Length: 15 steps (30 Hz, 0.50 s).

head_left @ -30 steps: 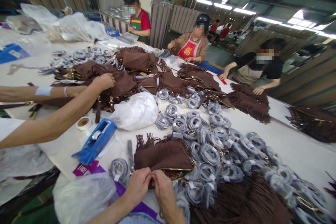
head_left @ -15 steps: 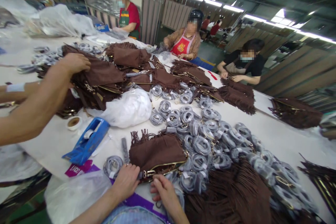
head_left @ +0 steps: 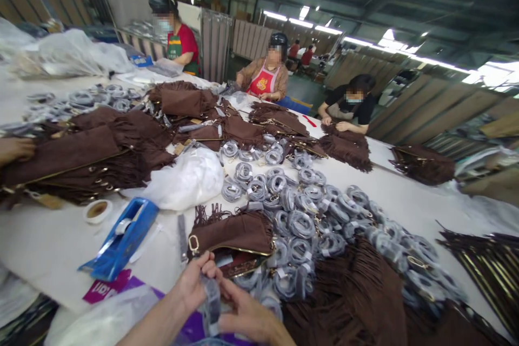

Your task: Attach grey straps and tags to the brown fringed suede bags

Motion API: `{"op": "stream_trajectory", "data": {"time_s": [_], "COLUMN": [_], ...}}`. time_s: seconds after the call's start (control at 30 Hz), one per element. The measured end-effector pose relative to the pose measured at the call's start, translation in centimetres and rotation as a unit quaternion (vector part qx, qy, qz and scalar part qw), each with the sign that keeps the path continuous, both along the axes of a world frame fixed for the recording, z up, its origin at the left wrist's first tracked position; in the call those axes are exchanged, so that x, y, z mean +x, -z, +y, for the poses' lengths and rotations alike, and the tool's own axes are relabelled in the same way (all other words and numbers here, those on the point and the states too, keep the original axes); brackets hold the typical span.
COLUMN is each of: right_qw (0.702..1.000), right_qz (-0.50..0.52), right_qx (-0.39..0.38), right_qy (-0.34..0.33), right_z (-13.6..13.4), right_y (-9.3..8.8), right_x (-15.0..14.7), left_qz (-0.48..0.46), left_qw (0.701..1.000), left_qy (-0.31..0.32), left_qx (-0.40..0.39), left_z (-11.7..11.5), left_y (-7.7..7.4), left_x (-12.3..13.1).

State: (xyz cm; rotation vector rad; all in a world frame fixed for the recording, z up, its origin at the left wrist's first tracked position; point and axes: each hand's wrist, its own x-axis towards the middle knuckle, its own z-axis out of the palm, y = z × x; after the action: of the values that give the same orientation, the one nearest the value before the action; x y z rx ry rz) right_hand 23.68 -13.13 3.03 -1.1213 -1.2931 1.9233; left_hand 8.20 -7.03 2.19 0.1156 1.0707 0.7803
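Observation:
A brown fringed suede bag point(head_left: 237, 231) lies open in front of me, gold zipper edge and a gold ring facing me. Just below it, my left hand point(head_left: 193, 283) and my right hand point(head_left: 248, 316) are both closed on a small grey strap coil in clear wrapping point(head_left: 211, 298), held upright between them above the table edge. The left fingers pinch its top near the bag's mouth. The right hand grips it from below and the side.
Several wrapped grey strap coils point(head_left: 305, 211) spread right of the bag. A blue tape dispenser point(head_left: 121, 238), tape roll point(head_left: 97, 210) and white plastic bag point(head_left: 187, 178) lie to the left. A co-worker's hand point(head_left: 15, 148) rests on a pile of brown bags point(head_left: 81, 154). Three people work across the table.
My hands left the bag's zipper edge and now hold a wrapped strap coil between them. The co-worker's arm drew back left, with brown bags spread before it. The view swung right.

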Motion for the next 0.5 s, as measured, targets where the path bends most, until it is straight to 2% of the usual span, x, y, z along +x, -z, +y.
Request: {"op": "stream_trajectory", "data": {"time_s": [0.1, 0.17, 0.2, 0.27, 0.3, 0.33, 0.37, 0.43, 0.47, 0.5], "right_qw": [0.995, 0.987, 0.985, 0.981, 0.979, 0.976, 0.973, 0.966, 0.965, 0.967], "right_qz": [-0.056, -0.108, -0.123, -0.134, -0.134, -0.137, -0.145, -0.175, -0.188, -0.195], "right_qx": [0.061, 0.081, 0.081, 0.077, 0.073, 0.066, 0.058, 0.039, 0.031, 0.027], "right_qy": [0.047, 0.085, 0.094, 0.116, 0.134, 0.153, 0.172, 0.188, 0.179, 0.163], "right_z": [-0.9, -1.4, -1.7, -2.3, -2.7, -3.2, -3.7, -4.9, -5.5, -6.0], "right_y": [0.1, 0.8, 1.2, 1.8, 2.0, 2.3, 2.5, 3.1, 3.4, 3.7], "right_x": [-2.0, -2.6, -2.5, -1.6, -0.8, 0.2, 1.3, 3.6, 4.5, 5.4], "left_qz": [-0.015, -0.024, -0.030, -0.007, 0.046, 0.136, 0.253, 0.486, 0.563, 0.607], "left_qw": [0.999, 0.999, 0.999, 0.981, 0.951, 0.902, 0.837, 0.675, 0.602, 0.547], "left_qy": [-0.044, -0.028, 0.016, 0.180, 0.283, 0.373, 0.430, 0.459, 0.449, 0.442], "left_qx": [-0.010, -0.014, -0.002, 0.065, 0.115, 0.170, 0.224, 0.312, 0.344, 0.370], "left_z": [-0.4, -0.6, -0.5, -0.1, 0.3, 0.7, 1.0, 1.4, 1.3, 1.2], "left_y": [0.1, -0.3, -0.6, -1.6, -2.1, -2.4, -2.5, -1.9, -1.2, -0.3], "left_x": [2.6, 2.7, 2.2, 0.3, -1.0, -2.2, -3.2, -4.5, -4.6, -4.3]}}
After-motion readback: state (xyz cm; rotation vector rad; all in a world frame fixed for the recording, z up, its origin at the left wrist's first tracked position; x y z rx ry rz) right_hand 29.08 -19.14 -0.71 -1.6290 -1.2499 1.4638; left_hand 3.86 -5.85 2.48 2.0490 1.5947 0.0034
